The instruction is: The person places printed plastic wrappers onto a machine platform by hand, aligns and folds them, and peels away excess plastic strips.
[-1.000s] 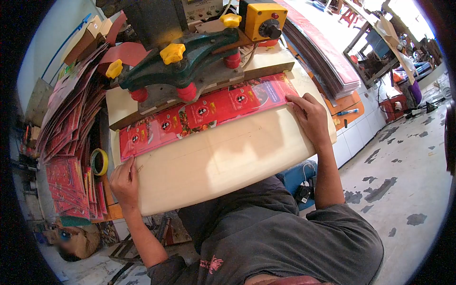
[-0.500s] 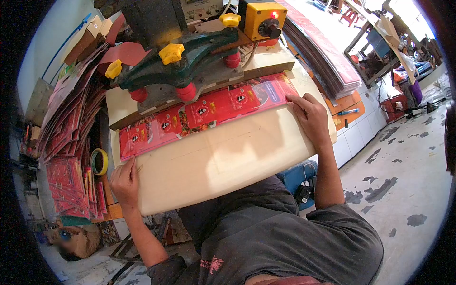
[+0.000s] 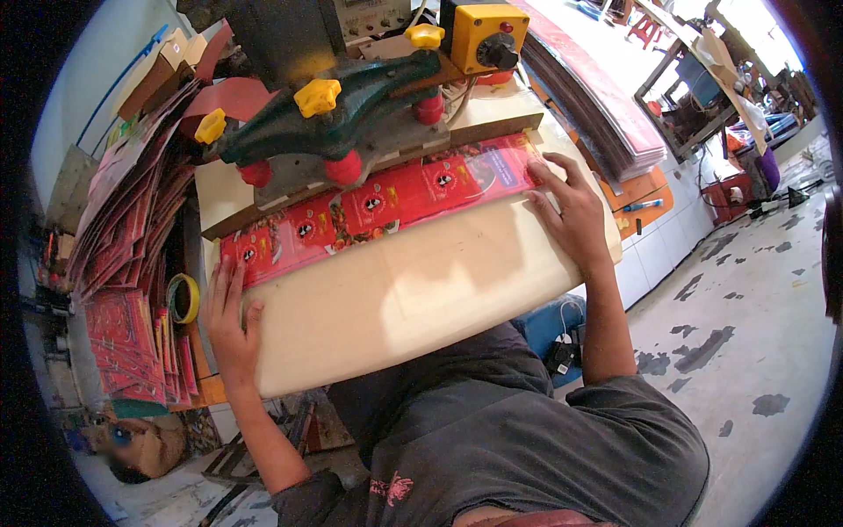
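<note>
A long red printed plastic strip [image 3: 408, 186], with several round logos and food pictures, lies along a metal bar [image 3: 496, 130] on a pale padded board [image 3: 395, 290]. My left hand [image 3: 230, 329] rests at the strip's left end, fingers stretched out and thumb apart. At the other end, my right hand [image 3: 569, 211] has its fingers spread, with the fingertips on the strip's corner. Neither hand grips anything. Above the strip stands a dark green press head [image 3: 351, 127] with yellow star knobs [image 3: 317, 97] and red feet [image 3: 342, 167].
A yellow control box [image 3: 490, 39] with a black dial stands behind. Stacked red printed sheets [image 3: 606, 105] lie at right, and more sheets [image 3: 132, 211] lean at left. A yellow tape roll [image 3: 183, 299] sits beside the board. Another person [image 3: 154, 448] is at lower left.
My left hand has gone from pinched fingers to stretched fingers, reaching farther onto the strip's end. My right fingers have spread and shifted slightly up. The control box's red light has gone dim.
</note>
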